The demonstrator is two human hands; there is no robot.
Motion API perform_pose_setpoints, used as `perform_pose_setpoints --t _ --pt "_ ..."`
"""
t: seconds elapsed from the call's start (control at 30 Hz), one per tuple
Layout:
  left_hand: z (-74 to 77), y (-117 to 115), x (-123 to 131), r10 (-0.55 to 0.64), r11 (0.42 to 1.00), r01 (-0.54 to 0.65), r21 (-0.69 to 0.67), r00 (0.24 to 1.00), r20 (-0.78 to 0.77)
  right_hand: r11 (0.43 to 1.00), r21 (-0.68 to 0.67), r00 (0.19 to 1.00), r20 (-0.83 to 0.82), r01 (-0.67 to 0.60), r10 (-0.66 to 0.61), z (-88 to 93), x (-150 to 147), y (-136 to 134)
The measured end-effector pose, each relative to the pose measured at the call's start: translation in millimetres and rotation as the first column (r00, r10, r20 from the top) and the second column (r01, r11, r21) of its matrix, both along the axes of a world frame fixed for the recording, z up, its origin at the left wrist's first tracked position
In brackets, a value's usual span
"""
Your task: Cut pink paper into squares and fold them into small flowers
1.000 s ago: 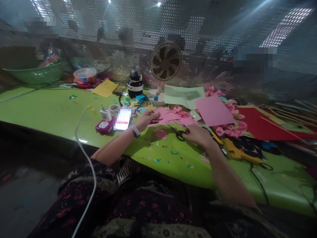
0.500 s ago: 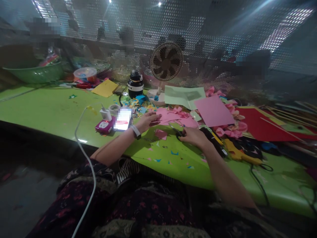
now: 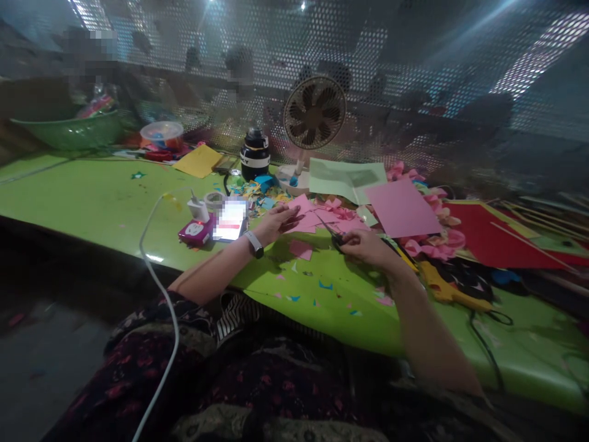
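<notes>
My left hand (image 3: 277,224) pinches a piece of pink paper (image 3: 300,212), its fingers closed on the near left edge. Over the green table (image 3: 276,273), my right hand (image 3: 365,247) is wrapped round the dark handles of a pair of scissors (image 3: 332,233). The blades point away and to the left, towards the pink paper. Whether they touch it I cannot tell. Pink curled paper pieces (image 3: 338,209) lie just behind, and a small pink scrap (image 3: 300,249) rests between my two hands.
A phone (image 3: 230,220) and purple power socket (image 3: 196,230) sit left of my left arm. Behind stand a fan (image 3: 315,113) and a black bottle (image 3: 254,156). A pink sheet (image 3: 404,207), a yellow glue gun (image 3: 453,294) and red paper (image 3: 488,239) lie right. A white cable (image 3: 159,276) hangs in front.
My right hand has raised and turned the scissors, so the blades show more clearly beside the pink paper. The paper in my left hand has shifted and tilted up slightly.
</notes>
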State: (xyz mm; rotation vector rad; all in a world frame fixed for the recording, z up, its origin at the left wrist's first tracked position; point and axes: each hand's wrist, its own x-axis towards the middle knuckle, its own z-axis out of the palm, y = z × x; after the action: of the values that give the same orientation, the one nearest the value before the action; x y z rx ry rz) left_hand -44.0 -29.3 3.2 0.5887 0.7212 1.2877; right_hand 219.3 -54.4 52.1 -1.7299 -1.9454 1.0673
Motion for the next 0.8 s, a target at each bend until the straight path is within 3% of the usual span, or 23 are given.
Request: perform_pose_setpoints --t 0.1,0.2,0.37,0.8 --pt "-1.8 1.9 -1.0 0.022 1.0 -0.022 0.005 0.999 0.029 0.998 -0.066 0.915 -0.401 0.019 -0.044 -0.3 -7.0 -3.7" --pt "1.6 1.1 0.1 0.068 0.997 -0.066 -0.029 0.995 0.067 0.986 -0.157 0.832 -0.554 -0.059 -0.038 -6.1 -16.8 -7.5" --pt "8.5 -2.6 2.6 0.114 0.992 -0.107 -0.07 0.988 0.101 0.961 -0.194 0.775 -0.631 -0.198 0.032 -13.1 -26.2 -13.5" --pt "13.2 -7.0 6.0 0.13 0.99 -0.125 -0.062 0.987 0.096 0.962 -0.173 0.759 -0.649 -0.211 0.049 -13.1 -28.5 -16.1"
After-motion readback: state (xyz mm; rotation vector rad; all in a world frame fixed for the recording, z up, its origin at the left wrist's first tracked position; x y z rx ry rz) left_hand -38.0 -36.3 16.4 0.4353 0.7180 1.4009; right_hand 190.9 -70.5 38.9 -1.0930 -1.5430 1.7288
